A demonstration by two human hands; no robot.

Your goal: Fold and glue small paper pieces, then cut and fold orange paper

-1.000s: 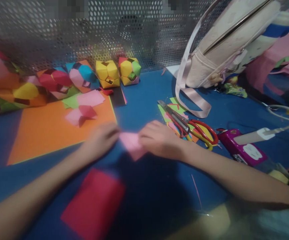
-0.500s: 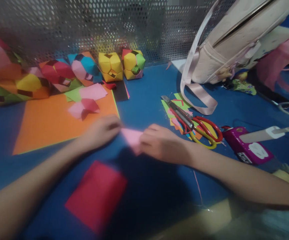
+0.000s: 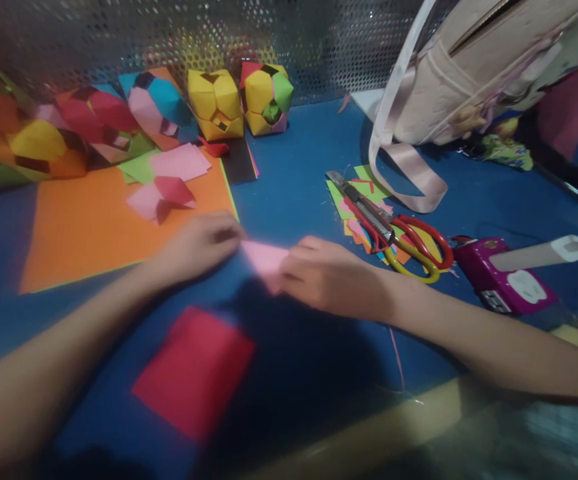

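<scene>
Both hands (image 3: 203, 243) (image 3: 326, 277) pinch pink paper (image 3: 266, 261), red paper (image 3: 195, 373) nearby, scissors (image 3: 413, 250) beyond the right.

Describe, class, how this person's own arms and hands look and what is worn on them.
Both the left forearm and right forearm are bare, narrowing to the wrist, with no sleeve in view. The left grip and right grip are ungloved. No watch, bracelet or ring shows; blur hides the nails.

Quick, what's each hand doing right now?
Left hand: closed, pinching a corner of the pink paper.
Right hand: closed, gripping the pink paper's other side.
</scene>
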